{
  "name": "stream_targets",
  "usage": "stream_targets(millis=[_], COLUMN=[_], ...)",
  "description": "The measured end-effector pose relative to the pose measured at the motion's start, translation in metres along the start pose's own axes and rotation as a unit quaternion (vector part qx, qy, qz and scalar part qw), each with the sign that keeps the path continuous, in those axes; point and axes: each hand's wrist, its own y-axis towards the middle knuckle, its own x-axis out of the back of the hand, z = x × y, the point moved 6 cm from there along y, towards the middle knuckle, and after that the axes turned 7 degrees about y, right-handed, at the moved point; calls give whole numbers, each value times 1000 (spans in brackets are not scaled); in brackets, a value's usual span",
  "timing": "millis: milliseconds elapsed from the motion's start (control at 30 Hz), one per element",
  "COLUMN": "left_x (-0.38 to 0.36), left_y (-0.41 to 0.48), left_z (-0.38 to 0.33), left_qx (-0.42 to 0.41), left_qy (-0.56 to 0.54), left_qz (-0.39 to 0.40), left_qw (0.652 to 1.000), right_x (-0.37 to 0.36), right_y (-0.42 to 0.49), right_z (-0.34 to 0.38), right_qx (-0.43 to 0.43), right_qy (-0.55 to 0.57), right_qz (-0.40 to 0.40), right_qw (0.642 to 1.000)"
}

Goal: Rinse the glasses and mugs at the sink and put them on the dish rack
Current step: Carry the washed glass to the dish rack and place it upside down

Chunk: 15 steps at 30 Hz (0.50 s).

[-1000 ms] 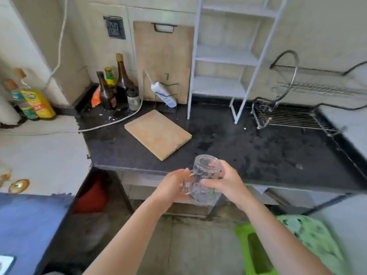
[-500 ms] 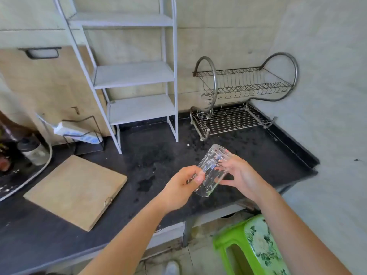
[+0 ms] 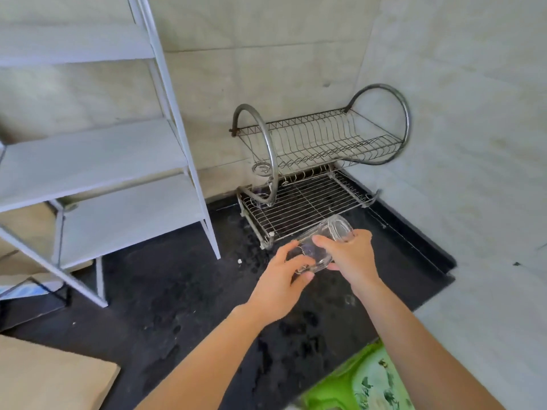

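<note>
A clear glass mug (image 3: 321, 242) lies tilted on its side between both hands, its mouth pointing up and right toward the rack. My left hand (image 3: 281, 284) grips its lower end near the handle. My right hand (image 3: 349, 255) wraps over its upper side. The two-tier metal dish rack (image 3: 313, 199) stands in the back right corner of the black counter, just beyond the mug, and both its tiers hold nothing. The mug hovers over the front edge of the rack's lower grid.
A white metal shelf unit (image 3: 124, 170) stands on the counter to the left of the rack. A wooden cutting board (image 3: 50, 380) lies at the lower left. A green plastic stool (image 3: 364, 380) sits below the counter edge. The black counter (image 3: 192, 306) is wet.
The view has swung right and closer to the rack. Both hands have carried the mug forward to the rack's front edge and tipped it further onto its side.
</note>
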Motion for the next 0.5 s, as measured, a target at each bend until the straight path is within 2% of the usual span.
stream_targets(millis=[67, 133, 200, 367, 500], left_x=[4, 7, 8, -3, -13], left_y=[27, 51, 74, 124, 142], left_z=[12, 32, 56, 106, 134], left_qx=[25, 89, 169, 301, 356], left_qy=[7, 33, 62, 87, 140], left_qz=[5, 6, 1, 1, 35], left_qw=[1000, 995, 984, 950, 923], right_x=[-3, -7, -15, -44, -75], right_y=[32, 63, 93, 162, 209], right_z=[3, 5, 6, 13, 17], right_qx=[14, 25, 35, 70, 111], right_qy=[0, -8, -25, -54, -88], right_qz=[0, 3, 13, 66, 126], right_qw=[1000, 1000, 999, 994, 982])
